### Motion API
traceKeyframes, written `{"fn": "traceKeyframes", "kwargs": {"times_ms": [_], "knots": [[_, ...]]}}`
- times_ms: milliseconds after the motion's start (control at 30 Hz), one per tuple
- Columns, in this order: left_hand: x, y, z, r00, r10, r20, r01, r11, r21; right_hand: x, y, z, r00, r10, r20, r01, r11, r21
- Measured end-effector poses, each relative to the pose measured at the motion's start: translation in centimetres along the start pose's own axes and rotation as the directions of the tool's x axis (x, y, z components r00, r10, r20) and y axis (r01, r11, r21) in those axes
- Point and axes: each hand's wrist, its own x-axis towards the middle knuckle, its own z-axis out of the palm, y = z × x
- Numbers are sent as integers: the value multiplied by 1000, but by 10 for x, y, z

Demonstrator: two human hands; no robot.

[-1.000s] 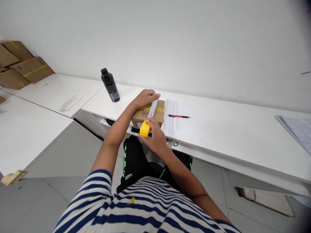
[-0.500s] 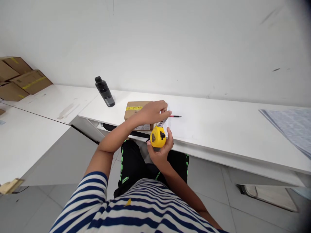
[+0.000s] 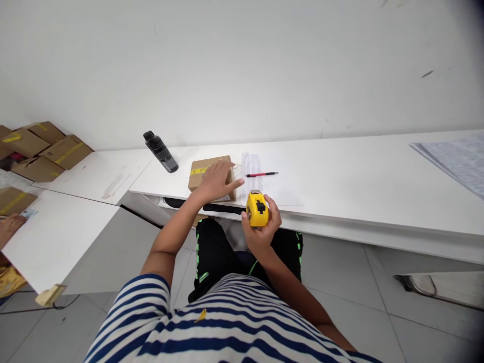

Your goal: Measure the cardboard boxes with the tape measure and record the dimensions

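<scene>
My right hand (image 3: 262,225) is wrapped round a yellow tape measure (image 3: 257,209), held just off the table's front edge. Its blade is almost fully inside the case, with only the end hook showing at the top. Over a small cardboard box (image 3: 194,179) with yellow tape is my left hand (image 3: 217,182), fingers spread and holding nothing. It covers part of the box top; I cannot tell whether it touches. Beside the box lies a printed paper sheet (image 3: 251,160), and a red and black pen (image 3: 260,174) rests across it.
A black bottle (image 3: 162,153) stands on the white table (image 3: 340,176), left of the box. Papers (image 3: 457,159) lie at the far right. Cardboard boxes (image 3: 67,151) are piled at the left. Another person's hand (image 3: 11,226) shows at the left edge.
The blade that ran between my hands has gone back into the tape measure. My left hand has let go of it and moved left over the box, fingers spread. The view has shifted slightly.
</scene>
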Motion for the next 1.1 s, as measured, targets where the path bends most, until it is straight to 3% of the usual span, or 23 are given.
{"fn": "traceKeyframes", "kwargs": {"times_ms": [67,133,300,467,567,633,733,800,933,1033,1100], "knots": [[3,-13,6,995,-90,41,85,990,112,3,-1,-5,993,-119,23,120,992,-44],[5,-24,13,987,-145,73,128,971,202,4,-3,-8,986,-148,71,152,987,-50],[6,-44,28,991,-135,22,124,955,271,-1,-4,-3,987,-78,140,70,996,56],[3,-56,20,990,-132,-53,140,965,220,-6,-4,7,979,-87,185,65,990,124],[-2,-72,10,975,-159,-159,172,982,76,-5,-6,12,980,-128,151,102,980,171],[-6,-87,10,936,-188,-297,156,980,-128,-2,-6,14,977,-148,151,123,979,163],[-12,-111,31,848,-285,-447,74,899,-431,11,0,13,966,-135,220,114,988,107],[-18,-119,51,838,-315,-446,30,843,-538,29,6,11,954,-137,268,125,990,59],[-33,-116,74,840,-346,-417,60,824,-563,85,22,23,877,-209,432,199,978,67],[-40,-105,64,766,-415,-491,87,824,-560,130,35,53,786,-139,603,119,990,72],[-37,-100,50,727,-440,-527,55,803,-594,151,41,79,691,-55,721,57,998,22]]}}
